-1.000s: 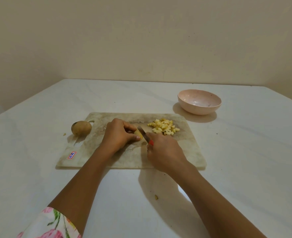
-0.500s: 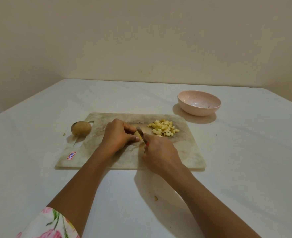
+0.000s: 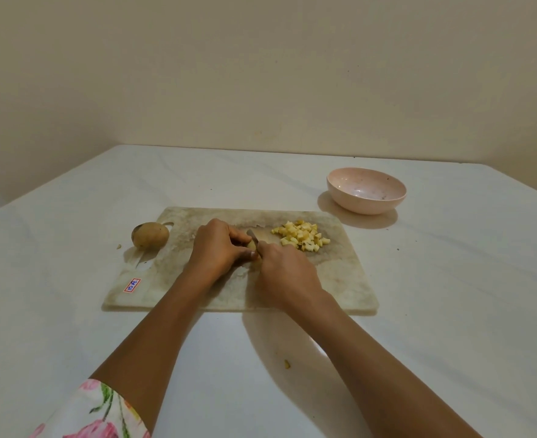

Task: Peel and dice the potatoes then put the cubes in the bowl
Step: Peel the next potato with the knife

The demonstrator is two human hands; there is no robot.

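Note:
On the stained cutting board (image 3: 339, 279), my left hand (image 3: 218, 248) grips a peeled potato piece (image 3: 252, 245), mostly hidden under the fingers. My right hand (image 3: 284, 273) holds a knife (image 3: 254, 238); its blade rests against the piece and its handle is covered by the hand. A pile of yellow potato cubes (image 3: 301, 236) lies on the board to the right of the blade. An unpeeled brown potato (image 3: 149, 235) sits at the board's left edge. The pink bowl (image 3: 366, 194) stands beyond the board's far right corner and holds no cubes.
A small potato scrap (image 3: 287, 363) lies on the white table between my forearms, and a crumb (image 3: 119, 246) sits left of the whole potato. A wall runs behind the table's far edge.
My right hand has slid left and forward, closing on the left hand, so the knife's red handle is now hidden. The left hand keeps its hold on the potato piece.

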